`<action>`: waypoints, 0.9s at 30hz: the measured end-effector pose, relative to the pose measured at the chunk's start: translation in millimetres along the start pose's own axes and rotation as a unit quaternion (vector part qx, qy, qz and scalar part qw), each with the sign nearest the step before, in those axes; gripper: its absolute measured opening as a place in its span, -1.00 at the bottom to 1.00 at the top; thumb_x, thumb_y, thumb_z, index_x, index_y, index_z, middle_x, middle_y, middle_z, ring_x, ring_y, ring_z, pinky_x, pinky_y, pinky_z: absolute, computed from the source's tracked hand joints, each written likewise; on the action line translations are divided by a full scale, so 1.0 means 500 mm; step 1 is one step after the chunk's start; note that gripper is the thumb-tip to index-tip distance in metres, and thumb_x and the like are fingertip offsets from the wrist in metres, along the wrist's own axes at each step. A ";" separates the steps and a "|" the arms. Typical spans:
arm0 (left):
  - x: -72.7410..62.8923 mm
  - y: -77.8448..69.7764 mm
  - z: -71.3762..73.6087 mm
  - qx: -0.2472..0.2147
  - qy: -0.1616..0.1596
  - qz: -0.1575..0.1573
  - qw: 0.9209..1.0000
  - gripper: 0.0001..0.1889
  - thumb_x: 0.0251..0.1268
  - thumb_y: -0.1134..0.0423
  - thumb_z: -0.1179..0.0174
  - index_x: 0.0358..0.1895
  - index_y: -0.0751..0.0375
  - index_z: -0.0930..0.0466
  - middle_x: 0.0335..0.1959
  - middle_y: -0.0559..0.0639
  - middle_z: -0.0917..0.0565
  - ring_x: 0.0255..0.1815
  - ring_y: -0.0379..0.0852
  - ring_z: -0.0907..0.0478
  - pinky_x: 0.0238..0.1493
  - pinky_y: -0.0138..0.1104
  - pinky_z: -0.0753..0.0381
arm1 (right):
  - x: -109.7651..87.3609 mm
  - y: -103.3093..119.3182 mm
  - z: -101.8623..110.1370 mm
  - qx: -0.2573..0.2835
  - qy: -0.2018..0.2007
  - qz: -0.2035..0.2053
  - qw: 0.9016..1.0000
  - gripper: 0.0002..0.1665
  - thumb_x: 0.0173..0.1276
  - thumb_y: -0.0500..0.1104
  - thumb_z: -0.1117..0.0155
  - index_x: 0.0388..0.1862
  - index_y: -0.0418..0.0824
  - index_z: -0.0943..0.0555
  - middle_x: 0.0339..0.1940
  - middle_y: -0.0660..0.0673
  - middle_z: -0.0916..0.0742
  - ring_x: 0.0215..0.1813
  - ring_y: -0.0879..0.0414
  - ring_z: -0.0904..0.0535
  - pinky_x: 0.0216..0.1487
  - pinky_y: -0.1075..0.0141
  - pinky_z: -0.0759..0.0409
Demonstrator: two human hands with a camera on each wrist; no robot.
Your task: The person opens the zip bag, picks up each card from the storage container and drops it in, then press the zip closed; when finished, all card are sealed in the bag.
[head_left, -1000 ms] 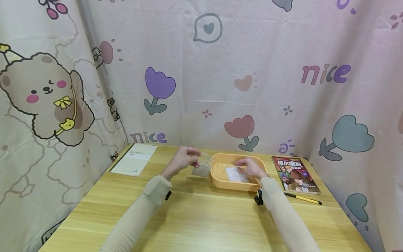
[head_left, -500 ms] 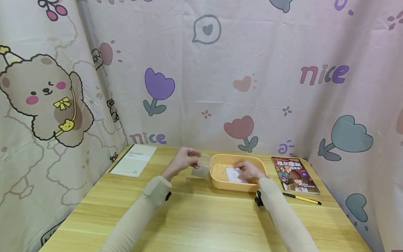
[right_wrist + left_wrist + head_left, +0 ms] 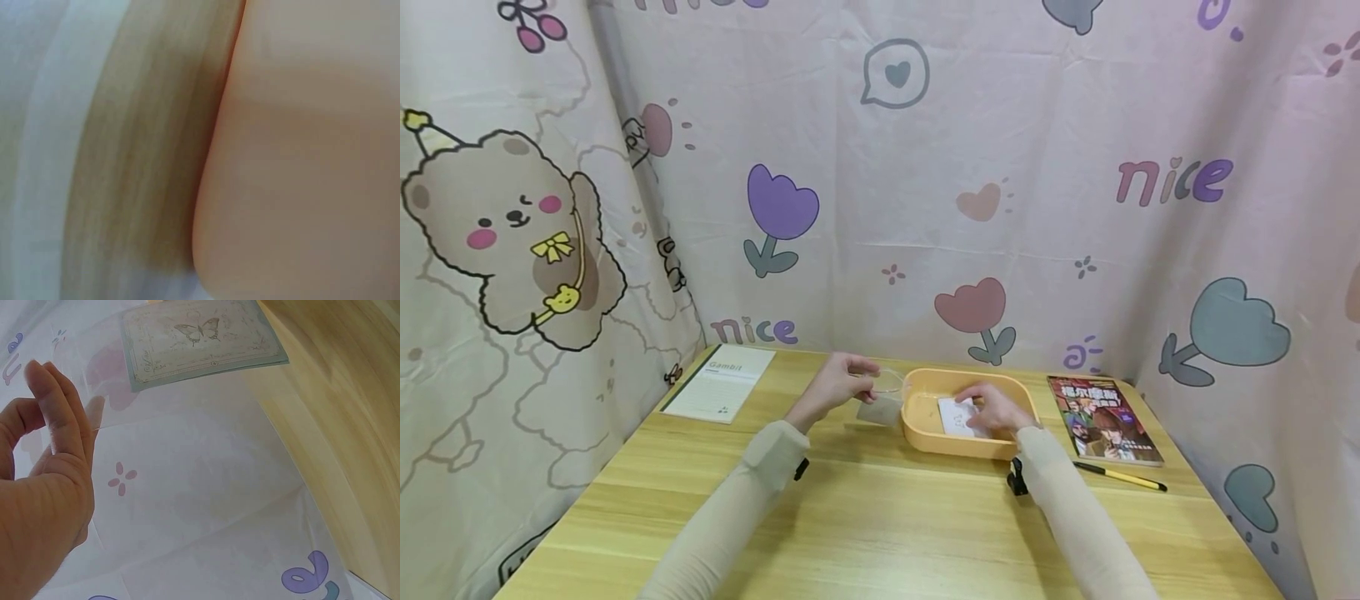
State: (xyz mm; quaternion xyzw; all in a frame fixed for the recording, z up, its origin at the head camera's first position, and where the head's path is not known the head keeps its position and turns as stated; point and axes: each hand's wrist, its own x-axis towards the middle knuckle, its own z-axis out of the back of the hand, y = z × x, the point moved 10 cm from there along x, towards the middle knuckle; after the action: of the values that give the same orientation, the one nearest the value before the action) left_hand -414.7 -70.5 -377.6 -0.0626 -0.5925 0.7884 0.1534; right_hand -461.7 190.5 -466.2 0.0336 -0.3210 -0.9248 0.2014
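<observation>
My left hand (image 3: 841,381) pinches a clear plastic bag (image 3: 891,382) between thumb and fingertips, left of the tray. In the left wrist view, a pale card (image 3: 203,337) with a blue-green edge and a butterfly print shows at the end of the clear plastic. An orange plastic tray (image 3: 925,442) stands on the table. In it lies a white card (image 3: 955,417) with small dark drawings. My right hand (image 3: 996,408) reaches into the tray, its bent thumb and fingers on this card, partly covering it. In the right wrist view only the tray's blurred outer wall fills the right side.
A white notepad (image 3: 718,383) marked "Gambit" lies at the back left of the wooden table (image 3: 880,517). Right of the tray lie a colourful comic-style book (image 3: 1105,417) and a yellow and black pen (image 3: 1120,475). A printed curtain (image 3: 880,208) hangs close behind the table.
My right hand's fingers, blurred over the tray a second ago, have settled on the white card. My left hand holds the clear bag in the same place.
</observation>
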 end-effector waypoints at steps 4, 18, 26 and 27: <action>-0.001 0.000 -0.003 -0.002 0.008 -0.002 1.000 -0.66 0.29 0.53 -0.12 0.12 0.55 -0.53 0.07 0.44 -0.62 -0.50 -0.17 -0.68 -0.17 -0.06 -0.78 | -0.002 -0.001 0.003 0.017 -0.017 -0.008 1.000 -0.47 0.00 -0.50 -0.43 0.02 -0.25 -0.69 0.14 -0.26 -0.62 0.14 -0.16 -0.49 0.19 -0.06 -0.56; 0.000 0.001 0.001 0.005 -0.002 -0.003 1.000 -0.69 0.28 0.53 -0.13 0.08 0.50 -0.58 0.00 0.33 -0.68 -0.50 -0.16 -0.68 -0.31 -0.25 -0.79 | -0.004 0.006 0.031 0.090 -0.043 -0.019 0.995 -0.59 0.19 -0.37 -0.39 0.06 -0.23 -0.69 -0.14 -0.17 -0.69 -0.18 0.08 -0.49 -0.20 0.38 -0.53; 0.001 0.000 0.004 0.005 -0.003 0.005 1.000 -0.69 0.31 0.51 -0.13 0.09 0.52 -0.56 0.02 0.36 -0.66 -0.49 -0.16 -0.67 -0.27 -0.23 -0.79 | -0.008 0.034 0.057 0.165 -0.064 -0.003 0.984 -0.51 0.23 -0.40 -0.35 0.18 -0.32 -0.59 -0.25 -0.25 -0.65 -0.25 0.10 -0.53 -0.31 0.39 -0.64; 0.002 -0.001 0.005 0.005 -0.003 0.006 1.000 -0.69 0.31 0.51 -0.13 0.10 0.52 -0.55 0.03 0.37 -0.65 -0.49 -0.17 -0.67 -0.28 -0.25 -0.79 | -0.008 0.040 0.061 0.172 -0.068 0.005 0.983 -0.48 0.22 -0.42 -0.35 0.20 -0.34 -0.57 -0.27 -0.25 -0.64 -0.26 0.10 -0.53 -0.30 0.37 -0.66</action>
State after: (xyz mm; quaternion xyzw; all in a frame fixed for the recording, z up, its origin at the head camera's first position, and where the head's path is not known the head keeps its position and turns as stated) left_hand -416.3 -72.3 -376.5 -0.0631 -0.5888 0.7921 0.1477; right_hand -457.1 195.6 -430.3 0.0031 -0.4888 -0.8547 0.1745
